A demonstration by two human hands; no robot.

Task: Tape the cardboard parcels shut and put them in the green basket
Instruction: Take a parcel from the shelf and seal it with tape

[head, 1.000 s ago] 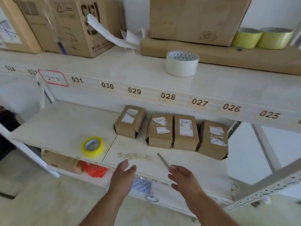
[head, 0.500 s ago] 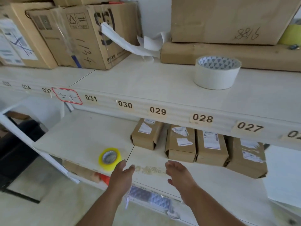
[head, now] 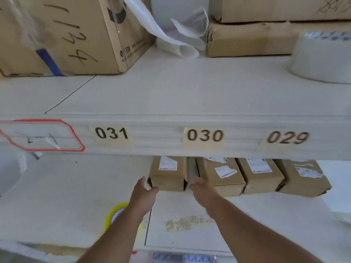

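Parcels are sitting in a row on the lower shelf [head: 76, 186], four brown cardboard ones with white labels, tucked partly under the front lip of the upper shelf [head: 171, 95]. Both hands are reaching in at the leftmost parcel [head: 167, 177]. Left hand [head: 145, 194] is coming up at its left front corner, fingers relaxed and spread, thumb tip touching or just about touching the cardboard; can't really tell which. Right hand [head: 202, 190] is sitting at the parcel's right front edge, in the gap between it and the second parcel [head: 220, 173], fingers straightish, not wrapped around anything. So neither hand is actually gripping yet. Third parcel [head: 260, 173] and fourth parcel [head: 302, 175] are lying further right, packed close together. Yellow tape roll [head: 114, 213] is lying flat on the lower shelf, half hidden under the left forearm. Up top a white tape roll [head: 322, 57] is sitting at the right, plus a big cardboard box [head: 66, 35] with 1134 scrawled on it.
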